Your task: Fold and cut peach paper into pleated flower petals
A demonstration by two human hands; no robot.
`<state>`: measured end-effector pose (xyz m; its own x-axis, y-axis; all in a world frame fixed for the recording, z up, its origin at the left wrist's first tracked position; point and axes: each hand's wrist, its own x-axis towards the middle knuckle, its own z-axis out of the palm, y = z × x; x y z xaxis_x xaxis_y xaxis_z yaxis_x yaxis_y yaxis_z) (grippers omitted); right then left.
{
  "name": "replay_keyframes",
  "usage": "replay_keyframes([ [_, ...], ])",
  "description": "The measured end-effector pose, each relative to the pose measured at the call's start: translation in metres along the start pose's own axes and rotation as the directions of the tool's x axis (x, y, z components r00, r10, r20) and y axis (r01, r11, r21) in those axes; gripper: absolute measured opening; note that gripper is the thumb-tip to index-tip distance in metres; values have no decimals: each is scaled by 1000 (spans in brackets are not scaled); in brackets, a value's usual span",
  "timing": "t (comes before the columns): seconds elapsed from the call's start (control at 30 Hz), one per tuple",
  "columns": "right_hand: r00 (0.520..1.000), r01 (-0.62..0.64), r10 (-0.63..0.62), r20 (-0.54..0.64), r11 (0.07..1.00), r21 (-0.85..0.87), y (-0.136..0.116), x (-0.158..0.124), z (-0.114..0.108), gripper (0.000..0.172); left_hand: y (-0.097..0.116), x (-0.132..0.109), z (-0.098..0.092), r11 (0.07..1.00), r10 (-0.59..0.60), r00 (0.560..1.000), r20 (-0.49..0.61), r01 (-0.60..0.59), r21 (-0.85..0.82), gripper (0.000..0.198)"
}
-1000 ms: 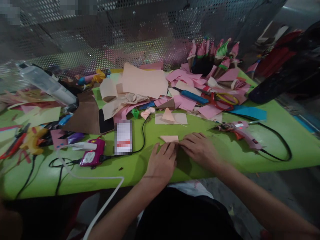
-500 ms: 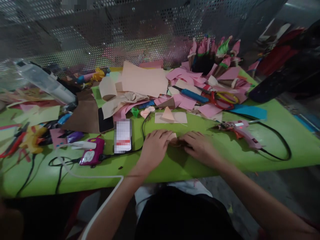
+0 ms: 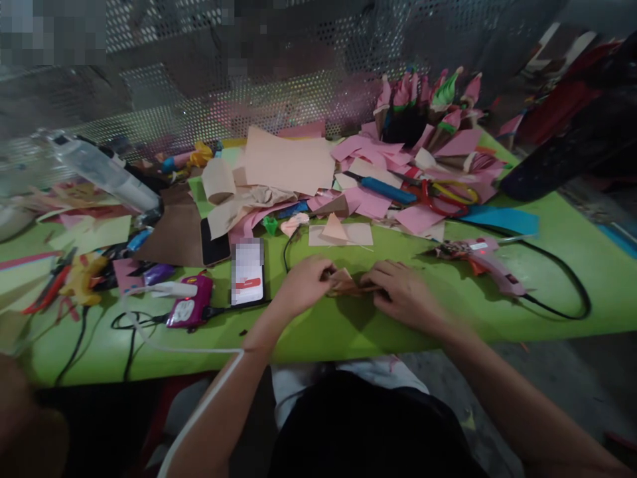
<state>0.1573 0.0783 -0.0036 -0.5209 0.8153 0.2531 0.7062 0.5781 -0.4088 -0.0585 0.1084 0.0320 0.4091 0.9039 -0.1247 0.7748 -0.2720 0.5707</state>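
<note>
Between my hands, low over the green table, is a small folded piece of tan paper [image 3: 342, 281]. My left hand [image 3: 309, 282] is closed on its left side, with thumb and fingers bent in. At the other side my right hand [image 3: 398, 289] pinches the paper's right end between thumb and fingers; part of the grip is hidden. Just beyond the hands lies a flat tan paper strip [image 3: 361, 234] with a peach paper triangle [image 3: 336, 229] on it. A pink hot glue gun [image 3: 490, 265] rests to the right of my right hand.
A phone [image 3: 247, 272] and a magenta power adapter [image 3: 190, 302] with cables lie left of my hands. Behind are heaped paper sheets [image 3: 288, 162], a blue-handled tool [image 3: 385, 188], scissors [image 3: 442, 199] and several paper cones [image 3: 445, 93]. A white cable [image 3: 199, 350] crosses my left forearm.
My hands have drawn slightly apart, and more of the tan paper shows between them. The view has shifted a little, moving the left-side items rightward in the picture.
</note>
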Motion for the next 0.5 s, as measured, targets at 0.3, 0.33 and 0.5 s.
replay_keyframes([
  [0.3,971,-101,150,-187,964,247,-3,-2,-5,18,-5,-13,10,950,11,929,-369,-125,-286,18],
  [0.33,967,-91,147,-208,963,254,-4,-2,-5,19,-3,-14,14,943,25,919,-392,-152,-296,20],
  [0.5,949,24,52,-310,972,236,-5,-2,1,8,0,-16,26,923,76,898,-433,-227,-309,25],
])
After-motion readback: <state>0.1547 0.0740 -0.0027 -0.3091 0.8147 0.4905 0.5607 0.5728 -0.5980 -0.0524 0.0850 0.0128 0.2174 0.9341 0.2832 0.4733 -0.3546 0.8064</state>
